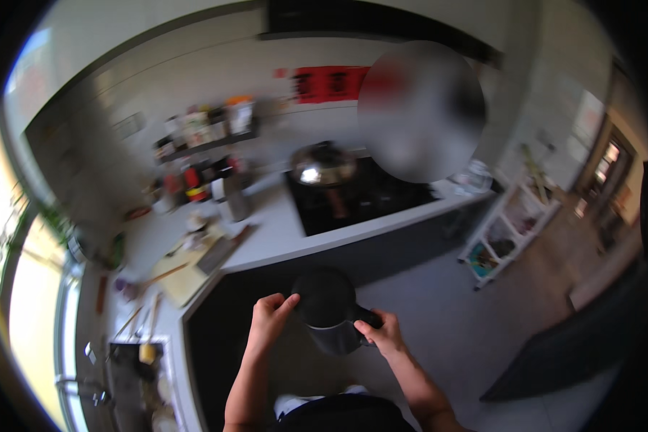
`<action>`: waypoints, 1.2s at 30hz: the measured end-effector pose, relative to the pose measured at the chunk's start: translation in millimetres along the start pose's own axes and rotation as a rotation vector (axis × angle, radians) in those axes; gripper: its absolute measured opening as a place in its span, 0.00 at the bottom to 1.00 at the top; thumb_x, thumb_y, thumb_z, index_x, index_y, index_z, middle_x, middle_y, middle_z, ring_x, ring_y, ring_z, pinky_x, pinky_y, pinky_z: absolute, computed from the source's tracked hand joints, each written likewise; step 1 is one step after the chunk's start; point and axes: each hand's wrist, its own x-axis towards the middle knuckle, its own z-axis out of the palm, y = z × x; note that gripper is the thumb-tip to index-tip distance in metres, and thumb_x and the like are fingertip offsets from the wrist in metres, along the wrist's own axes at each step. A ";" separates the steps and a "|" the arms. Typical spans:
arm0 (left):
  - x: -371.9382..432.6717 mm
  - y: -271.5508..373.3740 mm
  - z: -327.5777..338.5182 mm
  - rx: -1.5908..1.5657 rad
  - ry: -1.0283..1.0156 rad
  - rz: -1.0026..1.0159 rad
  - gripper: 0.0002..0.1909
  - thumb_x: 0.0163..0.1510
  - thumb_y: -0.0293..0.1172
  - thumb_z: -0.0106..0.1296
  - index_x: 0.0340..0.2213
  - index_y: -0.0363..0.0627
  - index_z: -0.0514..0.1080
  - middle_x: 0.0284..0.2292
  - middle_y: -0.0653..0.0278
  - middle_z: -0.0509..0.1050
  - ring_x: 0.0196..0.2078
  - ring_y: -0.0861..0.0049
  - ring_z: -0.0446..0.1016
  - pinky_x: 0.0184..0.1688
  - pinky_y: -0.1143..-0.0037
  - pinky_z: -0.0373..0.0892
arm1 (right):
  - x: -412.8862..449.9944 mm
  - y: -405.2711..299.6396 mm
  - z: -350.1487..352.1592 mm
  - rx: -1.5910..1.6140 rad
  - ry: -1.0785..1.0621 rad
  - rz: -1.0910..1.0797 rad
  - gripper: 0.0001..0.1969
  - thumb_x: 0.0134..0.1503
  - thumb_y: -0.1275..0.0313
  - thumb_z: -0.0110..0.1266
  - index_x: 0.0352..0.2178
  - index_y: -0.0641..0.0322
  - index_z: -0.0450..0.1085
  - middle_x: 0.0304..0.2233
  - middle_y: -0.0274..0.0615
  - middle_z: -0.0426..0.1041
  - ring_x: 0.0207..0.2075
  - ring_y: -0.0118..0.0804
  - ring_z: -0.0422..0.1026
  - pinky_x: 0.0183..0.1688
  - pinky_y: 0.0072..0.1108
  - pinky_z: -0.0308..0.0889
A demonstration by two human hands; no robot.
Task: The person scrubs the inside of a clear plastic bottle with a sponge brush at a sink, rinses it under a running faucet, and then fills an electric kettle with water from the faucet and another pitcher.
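A black electric kettle [332,335] hangs in the air in front of me, over the floor and beside the worktop's edge. My right hand [382,329] is closed round its handle. The kettle's black lid [324,296] is open or raised above the body; which one is hard to tell. With thumb and fingers, my left hand [274,316] pinches at the lid's left edge. The picture is somewhat blurred.
A lidded metal pan [324,164] stands on the black hob [367,200]. On the white worktop [270,237] lie a cutting board [181,270] and a cleaver [218,256]. The sink [137,378] is at lower left. A white wheeled rack [505,237] stands at right.
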 end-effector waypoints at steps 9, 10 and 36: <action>98.0 96.6 324.6 0.159 -0.602 0.164 0.24 0.54 0.46 0.55 0.21 0.33 0.71 0.13 0.59 0.63 0.18 0.78 0.62 0.24 0.72 0.63 | -19.9 -10.7 -255.2 -0.039 0.654 -0.098 0.11 0.50 0.71 0.59 0.20 0.67 0.67 0.14 0.33 0.65 0.15 0.22 0.61 0.19 0.17 0.56; 109.5 96.0 353.2 0.207 -0.655 0.183 0.24 0.54 0.47 0.55 0.21 0.33 0.72 0.13 0.57 0.64 0.17 0.75 0.62 0.24 0.71 0.63 | -14.1 -11.1 -274.1 -0.025 0.713 -0.096 0.11 0.50 0.71 0.59 0.20 0.66 0.67 0.14 0.33 0.65 0.14 0.22 0.61 0.19 0.17 0.55; 416.8 181.1 804.5 0.001 -0.811 0.188 0.18 0.58 0.41 0.49 0.29 0.35 0.73 0.21 0.60 0.74 0.25 0.78 0.73 0.30 0.75 0.68 | 333.7 -88.0 -807.0 0.089 1.248 -0.416 0.13 0.56 0.67 0.58 0.22 0.65 0.66 0.13 0.32 0.63 0.12 0.21 0.57 0.16 0.15 0.53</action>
